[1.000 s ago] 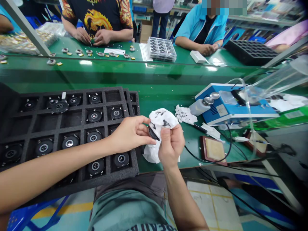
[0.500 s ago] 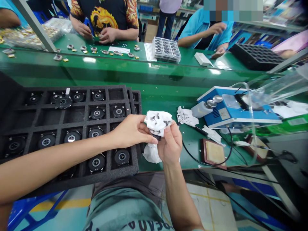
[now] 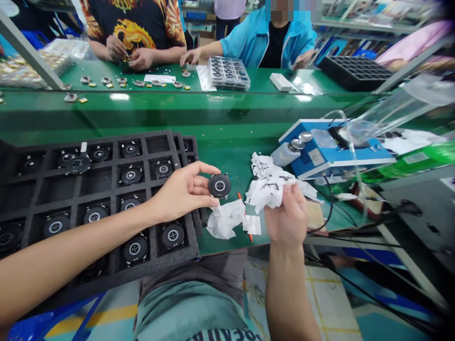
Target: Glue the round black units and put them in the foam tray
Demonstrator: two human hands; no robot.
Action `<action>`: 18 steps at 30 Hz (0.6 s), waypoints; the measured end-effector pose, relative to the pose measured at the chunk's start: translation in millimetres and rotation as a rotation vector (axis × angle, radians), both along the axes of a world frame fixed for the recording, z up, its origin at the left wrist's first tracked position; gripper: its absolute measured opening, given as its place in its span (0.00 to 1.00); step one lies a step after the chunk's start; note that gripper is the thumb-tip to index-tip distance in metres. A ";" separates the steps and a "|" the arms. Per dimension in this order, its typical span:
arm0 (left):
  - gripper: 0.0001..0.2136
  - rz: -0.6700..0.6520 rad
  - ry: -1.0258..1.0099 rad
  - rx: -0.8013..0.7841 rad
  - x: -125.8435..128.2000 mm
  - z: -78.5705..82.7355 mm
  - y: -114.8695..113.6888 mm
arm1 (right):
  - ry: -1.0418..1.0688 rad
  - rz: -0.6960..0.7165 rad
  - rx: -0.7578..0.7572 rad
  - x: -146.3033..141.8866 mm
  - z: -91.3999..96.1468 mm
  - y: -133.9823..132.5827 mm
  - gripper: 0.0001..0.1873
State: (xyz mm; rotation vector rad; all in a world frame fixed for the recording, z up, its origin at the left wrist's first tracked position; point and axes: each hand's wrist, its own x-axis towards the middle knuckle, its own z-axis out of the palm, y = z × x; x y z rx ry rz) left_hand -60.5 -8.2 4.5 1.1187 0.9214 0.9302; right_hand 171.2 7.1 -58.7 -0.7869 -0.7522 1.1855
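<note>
Left grip [image 3: 192,189] pinches 1 round black smartwatch body [image 3: 219,185] over green bench [image 3: 227,137], right grip [image 3: 289,215] holds smudged white wipe [image 3: 270,187] at watch's 3 o'clock, foam tray [image 3: 55,189] at 9 o'clock

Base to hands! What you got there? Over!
Left hand holding round black disc. Right hand pinching black-smudged white wipe. Crumpled white paper on green bench nearby.
</note>
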 end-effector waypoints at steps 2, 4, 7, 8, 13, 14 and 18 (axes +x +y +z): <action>0.25 0.004 -0.003 0.008 -0.9 -0.9 0.8 | -0.040 -0.035 -0.012 7.5 -1.7 3.7 0.08; 0.25 0.011 -0.006 0.014 -1.5 -1.3 1.7 | -0.079 -0.059 -0.032 11.7 -5.1 11.7 0.10; 0.26 0.032 -0.032 0.005 -1.5 0.3 3.1 | -0.215 -0.049 -0.062 11.1 -6.9 32.5 0.14; 0.27 0.040 -0.046 -0.008 -1.4 1.5 3.6 | -0.282 -0.030 -0.066 9.4 -5.6 41.4 0.14; 0.35 0.061 -0.115 -0.054 -2.6 7.2 9.1 | -0.479 0.098 -0.009 1.2 3.9 85.5 0.14; 0.38 0.052 -0.128 -0.050 -3.6 7.4 9.9 | -0.560 0.111 -0.019 1.4 3.3 89.6 0.14; 0.48 -0.109 -0.216 -0.069 -9.1 5.5 6.9 | -1.034 -0.009 -0.086 11.4 -11.6 75.1 0.18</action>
